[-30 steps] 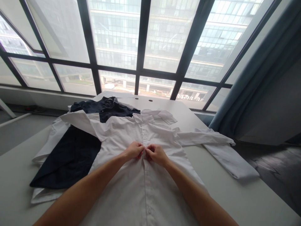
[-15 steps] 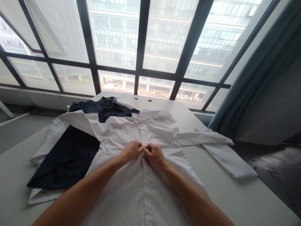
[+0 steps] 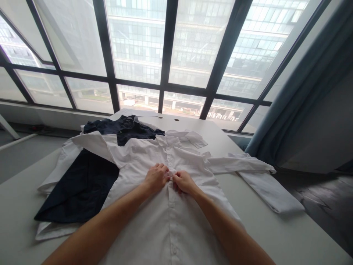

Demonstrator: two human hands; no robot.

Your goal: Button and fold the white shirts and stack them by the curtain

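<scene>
A white button-up shirt (image 3: pixel 149 221) lies face up with its collar away from me and its sleeves out to both sides. Over the front placket, around mid-chest, my left hand (image 3: pixel 157 177) is closed, fingers pinching the cloth edge. Right beside it, my right hand (image 3: pixel 184 182) pinches the placket from the other side, thumb and forefinger together. The fingertips of both hands nearly meet, and the button between them is too small to make out. Lower down the placket, a button (image 3: pixel 174 251) shows.
The shirt rests on a white table (image 3: pixel 278 228). Dark navy garments (image 3: pixel 79 187) lie at the left and far left, with other white clothing (image 3: pixel 56 173) under them. More white cloth (image 3: pixel 271 191) lies at the right. Tall windows (image 3: pixel 138 40) stand behind, and a blue-grey curtain (image 3: pixel 298 77) hangs right.
Both hands stay at the same spot on the placket; the left fingers have spread over the cloth a little and the right hand has turned slightly. The view has shifted slightly.
</scene>
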